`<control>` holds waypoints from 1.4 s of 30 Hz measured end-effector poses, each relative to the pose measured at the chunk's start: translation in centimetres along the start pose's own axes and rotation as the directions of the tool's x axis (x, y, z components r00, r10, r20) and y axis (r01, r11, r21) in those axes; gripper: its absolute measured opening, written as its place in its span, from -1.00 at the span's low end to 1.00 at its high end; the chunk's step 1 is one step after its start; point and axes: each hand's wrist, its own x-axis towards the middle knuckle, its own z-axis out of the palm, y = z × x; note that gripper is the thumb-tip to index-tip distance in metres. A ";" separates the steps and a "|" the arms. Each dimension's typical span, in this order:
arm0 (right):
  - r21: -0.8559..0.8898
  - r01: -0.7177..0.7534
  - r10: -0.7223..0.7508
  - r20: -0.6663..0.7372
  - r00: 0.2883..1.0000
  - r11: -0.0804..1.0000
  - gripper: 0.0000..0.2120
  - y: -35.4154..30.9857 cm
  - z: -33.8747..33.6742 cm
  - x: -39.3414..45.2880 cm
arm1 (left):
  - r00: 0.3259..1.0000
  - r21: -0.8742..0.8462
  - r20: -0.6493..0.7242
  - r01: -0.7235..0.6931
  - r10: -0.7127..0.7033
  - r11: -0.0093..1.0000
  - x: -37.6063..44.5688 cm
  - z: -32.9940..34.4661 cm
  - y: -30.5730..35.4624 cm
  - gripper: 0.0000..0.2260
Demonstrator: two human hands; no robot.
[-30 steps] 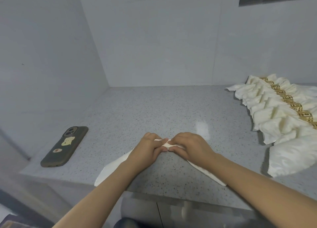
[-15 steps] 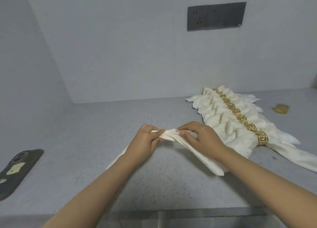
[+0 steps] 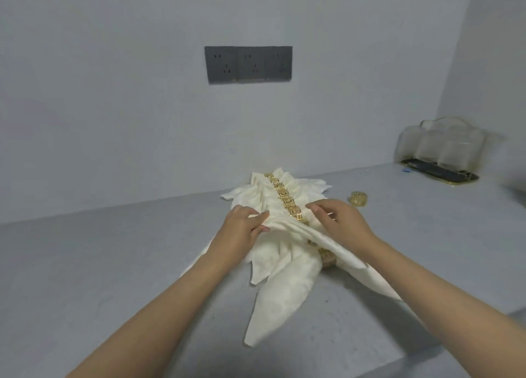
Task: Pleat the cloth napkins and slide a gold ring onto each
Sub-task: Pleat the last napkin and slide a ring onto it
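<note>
Gripping a gathered cream napkin (image 3: 287, 229) in the left hand (image 3: 242, 229), thumb and curled fingers pinching its bunched middle above the grey counter (image 3: 99, 264). Hovering over the same cloth with the right hand (image 3: 341, 221), fingers loosely bent, grasp impossible to tell. Draping both tails down across a row of ringed napkins (image 3: 270, 198) lying behind and beneath. Lying loose just right of that row: one spare gold ring (image 3: 358, 198). Showing on the wall: a dark socket panel (image 3: 248, 64).
</note>
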 end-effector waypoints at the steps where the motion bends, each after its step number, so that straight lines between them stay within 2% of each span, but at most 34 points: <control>1: -0.018 -0.029 0.028 -0.007 1.000 0.999 -0.71 1.4 -0.6 0.5 | 1.000 -0.019 0.011 0.005 -0.005 1.000 1.2 1.3 0.3 -0.73; 4: -0.029 -0.085 0.085 -0.029 0.996 0.996 -0.67 4.6 -1.7 1.9 | 0.998 -0.080 0.056 -0.001 0.005 0.997 3.7 4.1 0.9 -0.72; 9: -0.039 -0.161 0.157 -0.083 0.984 0.986 -0.74 9.2 -2.0 4.0 | 0.993 -0.107 0.100 -0.048 0.059 0.993 6.6 7.8 0.3 -0.74; 16: -0.168 -0.257 0.228 -0.174 0.958 0.952 -0.72 13.9 -1.2 7.7 | 0.993 -0.007 0.053 -0.110 0.110 0.994 10.0 10.1 -1.6 -0.72; 19: -0.228 -0.308 0.259 -0.220 0.941 0.924 -0.68 15.4 -0.3 8.9 | 0.988 0.042 0.044 -0.149 0.147 0.988 11.0 10.9 -2.3 -0.64; 22: -0.282 -0.353 0.279 -0.272 0.921 0.892 -0.61 17.0 0.4 10.0 | 0.987 0.070 0.013 -0.162 0.162 0.984 11.2 11.9 -2.9 -0.64; 28: -0.300 -0.459 0.399 -0.241 0.885 0.836 -0.54 18.8 0.7 11.6 | 0.986 0.055 -0.049 -0.159 0.162 0.986 11.2 12.8 -3.4 -0.63; 31: -0.237 -0.437 0.370 -0.281 0.886 0.867 -0.62 19.3 0.9 11.9 | 0.981 0.065 -0.075 -0.177 0.181 0.982 11.2 13.0 -3.8 -0.64; 34: -0.137 -0.424 0.378 -0.271 0.886 0.895 -0.61 19.2 0.7 11.8 | 0.977 0.062 -0.098 -0.184 0.189 0.981 11.0 13.2 -4.0 -0.65; 38: 0.111 -0.384 0.400 -0.227 0.888 0.917 -0.51 17.6 -0.2 10.9 | 0.964 0.074 -0.131 -0.224 0.232 0.972 11.1 12.7 -4.3 -0.66; 42: 0.310 -0.308 0.376 -0.189 0.907 0.900 -0.51 14.1 -1.6 8.7 | 0.955 0.105 -0.169 -0.227 0.242 0.968 10.1 10.7 -4.5 -0.65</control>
